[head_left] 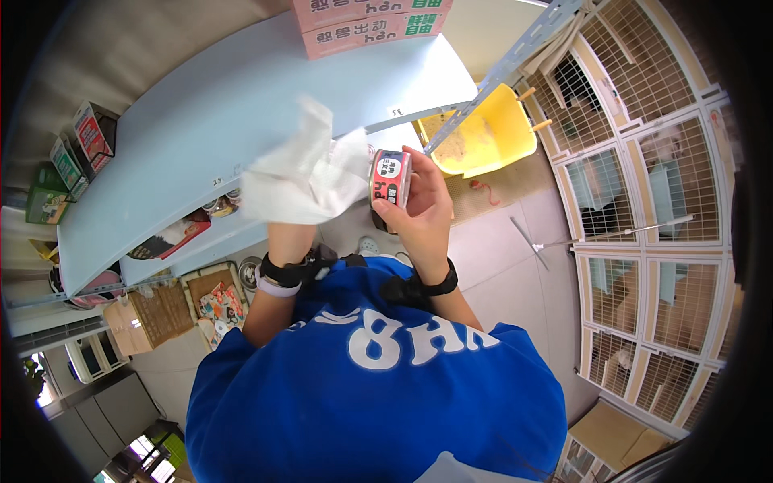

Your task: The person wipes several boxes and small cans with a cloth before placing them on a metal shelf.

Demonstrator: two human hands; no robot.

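In front of my chest, my right hand (427,211) is closed round a short round can (388,179) with a red and dark label, its thumb on the near side and its fingers on the far side. A crumpled white cloth (310,179) is in my left hand (291,233), close to the can's left side. The cloth covers the left hand's fingers, and only the part near the wrist shows below it. One corner of the cloth sticks up, blurred.
Ahead is a light blue shelf (217,105) bearing pink boxes (370,34); boxed items (95,137) stand at its left end. A perforated metal post (499,76) rises beside a yellow tub (503,133). Wire cages (676,169) line the right. A long-handled tool (564,240) crosses the floor.
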